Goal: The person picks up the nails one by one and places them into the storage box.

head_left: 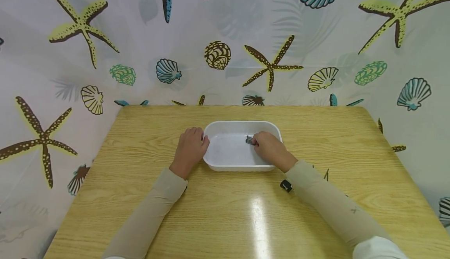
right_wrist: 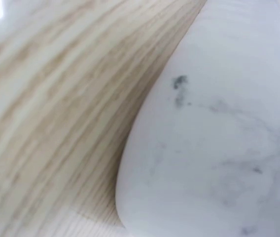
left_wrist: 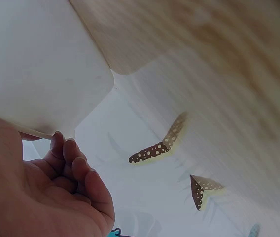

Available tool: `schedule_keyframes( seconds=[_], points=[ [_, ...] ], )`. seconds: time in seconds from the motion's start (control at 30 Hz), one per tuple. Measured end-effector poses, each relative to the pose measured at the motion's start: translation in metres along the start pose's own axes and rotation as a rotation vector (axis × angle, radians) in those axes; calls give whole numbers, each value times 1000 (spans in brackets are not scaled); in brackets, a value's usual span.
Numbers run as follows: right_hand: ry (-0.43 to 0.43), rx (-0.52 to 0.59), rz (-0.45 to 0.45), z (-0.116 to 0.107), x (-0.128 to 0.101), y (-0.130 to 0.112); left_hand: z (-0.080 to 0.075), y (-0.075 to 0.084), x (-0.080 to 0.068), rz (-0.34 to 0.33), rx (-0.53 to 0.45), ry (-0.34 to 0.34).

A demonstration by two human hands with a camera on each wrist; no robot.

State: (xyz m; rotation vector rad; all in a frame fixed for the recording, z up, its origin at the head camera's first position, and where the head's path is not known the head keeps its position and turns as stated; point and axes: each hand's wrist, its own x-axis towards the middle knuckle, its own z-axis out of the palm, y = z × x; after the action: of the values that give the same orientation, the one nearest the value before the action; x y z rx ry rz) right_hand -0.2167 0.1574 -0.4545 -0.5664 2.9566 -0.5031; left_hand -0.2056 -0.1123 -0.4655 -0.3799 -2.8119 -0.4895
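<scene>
dark bundle (head_left: pixel 249 140) is pinched by right fingers (head_left: pixel 259 137) while left fingers (left_wrist: pixel 97 191) hold white tub (head_left: pixel 242 168).

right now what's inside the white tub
In the tub: white bottom and, in the right hand, a small dark thing. Its gripped end and anything beneath that hand are covered.

The tub (head_left: pixel 225 149) looks like smooth white plastic with a soft sheen, its outer wall smudged grey in the right wrist view. The worktop (head_left: pixel 218 208) has a wood-grain face, glossy enough to throw back a bright streak of light. Matt printed cloth (head_left: pixel 197 28) hangs behind. The beige sleeves (head_left: pixel 151 208) look like matt, lightly creased fabric. The small dark bundle (head_left: pixel 249 140) is too tiny to tell metal from plastic.
</scene>
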Motion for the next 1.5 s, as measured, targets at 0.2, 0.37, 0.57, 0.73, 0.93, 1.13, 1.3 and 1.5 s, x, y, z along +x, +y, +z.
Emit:
schedule_keyframes(
  seconds=[0.2,0.37,0.57,0.73,0.93,1.13,1.3,1.5],
  points=[
    [8,-10,7,0,-1,1,0,2,1,5,-5,4],
    [10,-3,13,1,0,2,1,1,1,14,4,7],
    [13,22,4,2,3,3,1,0,0,16,-1,15],
    [23,64,-36,-2,3,3,2,-1,0,15,-2,18],
    [19,99,-76,-22,-2,6,3,-1,0,8,11,12],
    [9,166,-83,-47,-18,23,5,-2,0,12,8,11],
    [25,191,-64,-67,-38,42,6,-4,1,16,7,0],
    [53,160,-1,-80,-57,67,3,-2,1,10,-3,-8]
  ],
)
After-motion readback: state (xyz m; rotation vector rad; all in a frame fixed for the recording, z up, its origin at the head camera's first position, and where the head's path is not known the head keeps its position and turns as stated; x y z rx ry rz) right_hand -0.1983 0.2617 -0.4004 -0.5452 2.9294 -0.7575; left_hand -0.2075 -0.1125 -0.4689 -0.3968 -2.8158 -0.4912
